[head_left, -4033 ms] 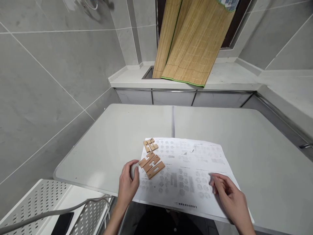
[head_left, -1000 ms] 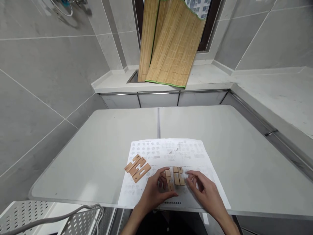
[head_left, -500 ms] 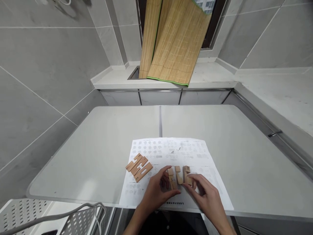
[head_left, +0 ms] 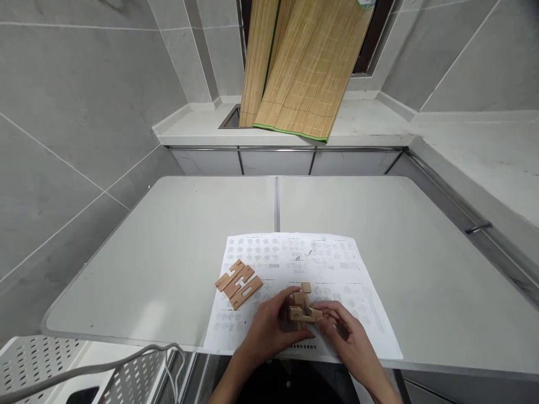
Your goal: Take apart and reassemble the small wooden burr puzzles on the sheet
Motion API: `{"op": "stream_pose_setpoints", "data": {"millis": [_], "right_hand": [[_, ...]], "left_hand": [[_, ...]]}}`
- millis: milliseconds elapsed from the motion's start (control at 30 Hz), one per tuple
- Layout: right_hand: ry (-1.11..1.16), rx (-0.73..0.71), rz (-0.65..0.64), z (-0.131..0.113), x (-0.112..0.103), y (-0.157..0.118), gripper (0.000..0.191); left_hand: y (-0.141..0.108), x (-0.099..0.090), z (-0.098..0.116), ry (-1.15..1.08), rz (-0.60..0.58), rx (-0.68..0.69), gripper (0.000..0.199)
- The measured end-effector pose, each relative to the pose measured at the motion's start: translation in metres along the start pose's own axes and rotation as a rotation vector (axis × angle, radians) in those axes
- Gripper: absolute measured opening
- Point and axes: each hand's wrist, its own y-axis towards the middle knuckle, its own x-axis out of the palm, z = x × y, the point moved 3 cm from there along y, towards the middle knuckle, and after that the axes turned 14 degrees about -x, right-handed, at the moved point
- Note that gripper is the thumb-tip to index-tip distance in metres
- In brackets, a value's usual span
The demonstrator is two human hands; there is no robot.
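Several notched wooden blocks stand close together near the front of a printed paper sheet [head_left: 261, 249]. My left hand [head_left: 273, 321] curls round the left block [head_left: 298, 298], thumb in front and fingers behind. Pinched in my right hand [head_left: 346, 332] is a notched block [head_left: 309, 317], turned crosswise in front of the others. Another block [head_left: 306, 287] shows behind them. Whether the blocks interlock cannot be told. Three flat wooden pieces [head_left: 239, 283] with cut-outs and marks lie side by side at the sheet's left.
The pale folding table [head_left: 202, 219] has a centre seam. Beyond it are a white ledge [head_left: 189, 132] and a hanging bamboo mat [head_left: 307, 73]. A grey cable [head_left: 84, 370] runs over a white perforated rack [head_left: 25, 365] at the lower left.
My right hand has lifted the right block from the sheet, turned it crosswise and moved it left against the other blocks. My left hand stays round the left block. The view has shifted slightly.
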Motion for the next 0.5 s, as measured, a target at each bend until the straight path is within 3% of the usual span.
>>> {"op": "stream_pose_setpoints", "data": {"millis": [500], "right_hand": [[-0.013, 0.045, 0.003, 0.013, 0.001, -0.002, 0.037]], "left_hand": [[-0.005, -0.003, 0.005, 0.025, -0.071, 0.103, 0.086]]}}
